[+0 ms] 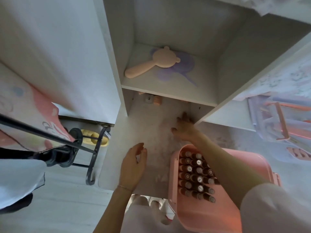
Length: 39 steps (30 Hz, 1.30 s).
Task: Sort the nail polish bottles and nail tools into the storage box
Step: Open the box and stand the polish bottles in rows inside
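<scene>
A pink storage box (223,214) stands at the desk's front right, filled with several rows of upright nail polish bottles (195,175) with dark brownish caps. My right hand (184,127) reaches over the box toward the low space under the shelf, fingers stretched out flat near the right shelf wall, holding nothing that I can see. My left hand (133,165) hovers over the bare desk left of the box, fingers relaxed and empty. Small peach and grey items (154,100) lie at the back under the shelf.
A white shelf unit (168,91) stands on the desk, holding a peach bear-shaped hand mirror (156,63) and a purple fan. A clear bin with pink handle (279,120) is at right. A black chair frame (94,153) and a yellow slipper are left of the desk.
</scene>
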### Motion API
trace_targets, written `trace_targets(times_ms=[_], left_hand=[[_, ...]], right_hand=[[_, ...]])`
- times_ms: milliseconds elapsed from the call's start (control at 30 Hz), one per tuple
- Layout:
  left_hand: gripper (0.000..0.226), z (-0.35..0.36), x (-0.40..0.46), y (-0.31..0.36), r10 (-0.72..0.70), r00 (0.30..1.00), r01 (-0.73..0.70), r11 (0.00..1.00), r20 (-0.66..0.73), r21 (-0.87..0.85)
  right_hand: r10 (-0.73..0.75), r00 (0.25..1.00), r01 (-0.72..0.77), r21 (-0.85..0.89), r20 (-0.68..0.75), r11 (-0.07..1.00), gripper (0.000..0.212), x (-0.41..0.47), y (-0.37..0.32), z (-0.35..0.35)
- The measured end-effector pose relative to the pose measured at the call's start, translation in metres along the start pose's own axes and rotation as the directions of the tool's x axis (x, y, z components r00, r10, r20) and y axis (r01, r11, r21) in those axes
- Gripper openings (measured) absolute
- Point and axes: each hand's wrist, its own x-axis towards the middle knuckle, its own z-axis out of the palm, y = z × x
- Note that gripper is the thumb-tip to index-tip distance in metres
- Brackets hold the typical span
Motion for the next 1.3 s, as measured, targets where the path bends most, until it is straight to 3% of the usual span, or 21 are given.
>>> trace_targets(times_ms=[133,233,433,533,633,700,733,833,900,967,1067,1200,1300], left_hand=[[0.032,-0.005,0.014,-0.006,0.007,0.999,-0.01,0.998,0.037,0.059],[0.031,-0.007,0.022,-0.006,0.011,0.999,-0.014,0.997,0.048,0.071],[0.03,-0.008,0.036,-0.002,0.025,0.999,-0.029,0.994,0.039,0.105],[0.029,-0.006,0.044,0.003,0.037,0.999,-0.042,0.991,0.036,0.124],[0.029,-0.002,0.055,0.009,0.072,0.997,-0.076,0.983,0.029,0.164],[0.029,0.003,0.066,0.014,0.091,0.996,-0.093,0.978,0.016,0.185],[0.029,0.006,0.072,0.018,0.099,0.995,-0.099,0.977,0.006,0.19],[0.033,0.017,0.093,0.031,0.125,0.991,-0.114,0.971,-0.04,0.211],[0.038,0.026,0.106,0.04,0.154,0.986,-0.132,0.957,-0.067,0.257],[0.045,0.036,0.117,0.045,0.213,0.976,-0.181,0.917,-0.053,0.355],[0.057,0.049,0.134,0.044,0.289,0.955,-0.273,0.769,0.067,0.578],[0.063,0.054,0.15,0.038,0.239,0.96,-0.269,0.616,0.149,0.74],[0.061,0.053,0.146,0.035,0.253,0.956,-0.275,0.579,0.152,0.767]], right_hand=[[-0.103,0.993,0.111,0.166,-0.058,0.98,0.045,-0.001,-0.004,-0.002],[-0.119,0.989,0.132,0.154,-0.087,0.979,0.038,0.002,-0.004,-0.004],[-0.048,0.999,0.049,0.242,-0.008,0.969,0.04,0.01,-0.003,-0.005],[-0.047,0.999,0.044,0.216,0.009,0.976,0.014,0.012,-0.008,-0.003],[-0.062,0.997,0.05,0.239,0.041,0.97,0.025,0.007,-0.008,-0.007],[-0.094,0.994,0.073,0.276,0.061,0.958,0.016,-0.002,-0.007,-0.015],[-0.113,0.992,0.093,0.31,0.048,0.946,0.008,-0.006,-0.005,-0.019],[-0.147,0.984,0.174,0.411,-0.096,0.895,0.018,-0.026,-0.003,-0.032],[-0.193,0.969,0.245,0.491,-0.155,0.836,0.01,-0.039,-0.002,-0.036],[-0.23,0.946,0.316,0.497,-0.229,0.808,0.012,-0.05,-0.001,-0.04],[-0.205,0.915,0.355,0.449,-0.349,0.82,0.013,-0.057,0.009,-0.035],[-0.152,0.918,0.316,0.446,-0.365,0.837,0.013,-0.059,0.026,-0.025],[-0.159,0.924,0.318,0.472,-0.347,0.822,0.008,-0.064,0.033,-0.023]])
